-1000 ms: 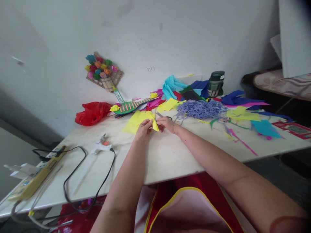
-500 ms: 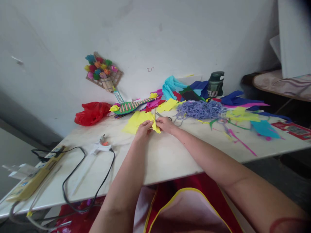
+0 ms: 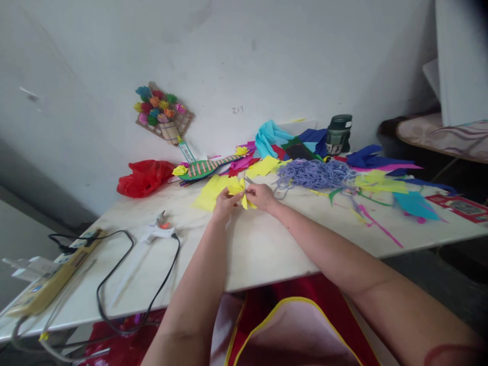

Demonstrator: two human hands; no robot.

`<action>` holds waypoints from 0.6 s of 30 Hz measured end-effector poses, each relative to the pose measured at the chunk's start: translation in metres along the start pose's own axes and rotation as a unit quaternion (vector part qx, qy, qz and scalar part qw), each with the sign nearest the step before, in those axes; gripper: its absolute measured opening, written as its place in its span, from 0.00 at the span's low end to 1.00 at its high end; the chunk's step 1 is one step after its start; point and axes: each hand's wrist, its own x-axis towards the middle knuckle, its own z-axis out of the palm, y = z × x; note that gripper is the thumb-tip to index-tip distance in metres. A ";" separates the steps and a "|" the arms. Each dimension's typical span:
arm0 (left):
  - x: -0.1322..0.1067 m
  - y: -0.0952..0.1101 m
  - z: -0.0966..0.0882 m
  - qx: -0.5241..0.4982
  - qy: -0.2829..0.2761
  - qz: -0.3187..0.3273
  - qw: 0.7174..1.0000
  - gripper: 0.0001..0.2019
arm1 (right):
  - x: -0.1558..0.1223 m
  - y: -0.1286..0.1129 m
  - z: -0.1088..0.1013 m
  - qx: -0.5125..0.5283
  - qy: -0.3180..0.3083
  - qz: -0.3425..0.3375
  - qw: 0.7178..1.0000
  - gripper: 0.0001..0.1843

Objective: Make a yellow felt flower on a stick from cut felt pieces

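Note:
My left hand and my right hand meet over the white table and both pinch a small folded yellow paper piece. The piece is gathered in the middle, with its ends fanning out between my fingertips. Just behind it a flat yellow paper sheet lies on the table. Scissors rest close behind my right hand, partly hidden by it.
A glue gun with a black cord and a power strip lie at the left. A red plastic bag, a paper-flower craft, purple yarn, coloured paper scraps and a dark green jar crowd the back.
The yellow piece has been gathered tighter and lifted slightly, and now fans out between my fingertips. Both hands stay close together in the same place.

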 end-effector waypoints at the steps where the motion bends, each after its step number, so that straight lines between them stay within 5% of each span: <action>1: 0.002 -0.002 -0.001 0.035 0.028 0.037 0.998 0.32 | -0.001 -0.001 -0.002 -0.031 0.001 0.002 1.000 0.11; 5: 0.009 -0.007 -0.006 0.211 0.087 0.226 0.947 0.41 | -0.004 -0.004 -0.007 -0.135 -0.009 0.003 0.991 0.14; 9: 0.009 -0.007 -0.006 0.376 0.038 0.330 0.865 0.23 | -0.006 -0.005 -0.009 -0.185 -0.023 -0.006 0.983 0.17; 12: 0.005 -0.002 -0.004 0.443 0.012 0.337 0.831 0.16 | -0.007 -0.006 -0.010 -0.206 -0.030 -0.015 0.978 0.19; 18: -0.008 0.012 0.002 0.520 0.044 0.279 0.806 0.09 | -0.009 -0.008 -0.009 -0.234 -0.045 -0.045 0.970 0.19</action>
